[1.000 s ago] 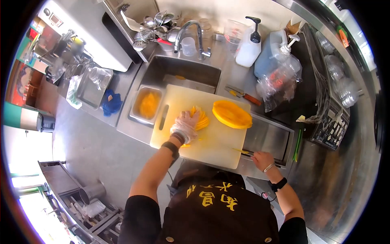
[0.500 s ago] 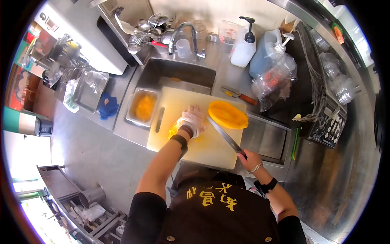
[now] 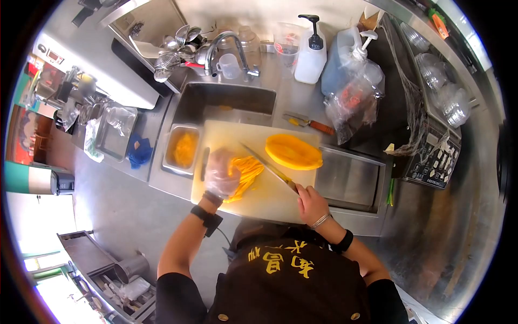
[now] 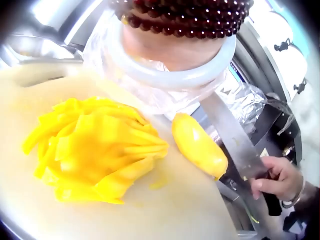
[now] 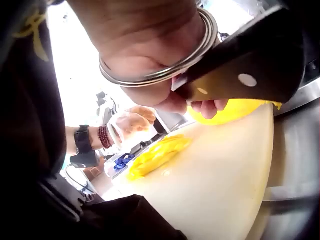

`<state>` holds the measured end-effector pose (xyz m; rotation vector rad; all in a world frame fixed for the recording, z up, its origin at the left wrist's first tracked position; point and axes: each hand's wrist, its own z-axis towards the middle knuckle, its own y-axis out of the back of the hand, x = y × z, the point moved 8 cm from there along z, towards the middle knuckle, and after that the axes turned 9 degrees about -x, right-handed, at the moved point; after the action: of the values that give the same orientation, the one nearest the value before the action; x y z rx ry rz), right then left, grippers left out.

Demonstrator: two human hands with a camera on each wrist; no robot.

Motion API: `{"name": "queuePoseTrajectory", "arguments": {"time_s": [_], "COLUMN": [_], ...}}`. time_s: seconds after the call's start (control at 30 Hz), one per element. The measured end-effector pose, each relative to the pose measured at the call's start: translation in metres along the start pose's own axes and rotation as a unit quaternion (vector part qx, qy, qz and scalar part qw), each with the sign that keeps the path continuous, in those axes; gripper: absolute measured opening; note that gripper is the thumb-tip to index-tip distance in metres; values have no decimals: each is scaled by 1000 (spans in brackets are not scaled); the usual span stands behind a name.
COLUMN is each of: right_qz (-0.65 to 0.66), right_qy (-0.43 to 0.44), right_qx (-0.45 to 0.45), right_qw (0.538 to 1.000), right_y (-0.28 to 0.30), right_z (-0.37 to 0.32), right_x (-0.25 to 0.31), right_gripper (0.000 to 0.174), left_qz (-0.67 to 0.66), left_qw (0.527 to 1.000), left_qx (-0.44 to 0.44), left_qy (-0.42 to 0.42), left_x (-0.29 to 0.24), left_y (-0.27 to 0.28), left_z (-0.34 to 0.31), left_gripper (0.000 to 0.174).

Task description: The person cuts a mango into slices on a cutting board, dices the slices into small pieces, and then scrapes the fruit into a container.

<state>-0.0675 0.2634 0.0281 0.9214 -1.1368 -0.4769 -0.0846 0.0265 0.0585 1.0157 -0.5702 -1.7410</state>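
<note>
Over cutting board, gloved left hand hangs loose by yellow strips, right hand grips kitchen knife beside larger yellow piece.

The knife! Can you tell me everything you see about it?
The knife has a long, silver blade that looks like metal and a dark handle with pale round spots like rivets. A little yellow shows on the blade near the handle. The person's right hand grips it. The blade slants over the cutting board, between the yellow strips and the big yellow piece. I can't tell whether it touches the board.
</note>
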Motion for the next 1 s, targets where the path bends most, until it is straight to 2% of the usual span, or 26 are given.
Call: {"name": "queuePoseTrajectory", "arguments": {"time_s": [0.07, 0.1, 0.13, 0.17, 0.23, 0.27, 0.5, 0.57, 0.7, 0.77, 0.83, 0.9, 0.93, 1.0], "right_qz": [-7, -32, -57, -55, -82, -79, -108, -119, -104, -101, -102, -93, -82, -97], "right_qy": [16, 62, 110, 110, 174, 175, 204, 202, 162, 141, 103, 111, 121, 117], "right_qx": [-9, -15, -19, -18, -39, -38, -20, -2, 9, 19, 31, 12, -8, 0], "right_qw": [1000, 997, 992, 992, 981, 981, 973, 972, 981, 985, 989, 989, 989, 988], "right_y": [2, 4, 5, 3, 0, -1, -13, -18, -20, -16, -9, -6, -2, 1], "right_z": [4, 7, 9, 11, 12, 14, 17, 16, 11, 7, 4, 5, 5, 6], "right_x": [3, 9, 15, 13, 20, 21, 27, 24, 8, -6, -19, -18, -17, -16], "right_gripper": [28, 27, 26, 26, 27, 27, 27, 27, 21, 19, 16, 17, 18, 18], "left_qz": [-2, -6, -60, -58, -143, -184, -180, -234, -267, -175, -179, -91, -91, -9], "left_qw": [1000, 999, 996, 996, 965, 952, 935, 920, 926, 966, 968, 979, 979, 987], "left_qx": [-10, -23, 12, 13, 152, 199, 258, 288, 246, 185, 159, 145, 145, 156], "left_qy": [-25, -48, -70, -69, -158, -144, -163, -124, -103, 50, 75, 113, 113, 27], "left_x": [-23, -36, -47, -51, -77, -80, -73, -68, -45, -4, 12, 23, 22, 14], "left_y": [26, 37, 33, 31, 9, -1, -28, -29, -21, -13, -17, -21, -23, -28], "left_z": [13, 17, 15, 15, 4, 1, -20, -17, -15, -5, -8, -12, -14, -16], "left_gripper": [36, 36, 32, 32, 29, 30, 22, 16, 11, 6, 4, 6, 6, 8]}}
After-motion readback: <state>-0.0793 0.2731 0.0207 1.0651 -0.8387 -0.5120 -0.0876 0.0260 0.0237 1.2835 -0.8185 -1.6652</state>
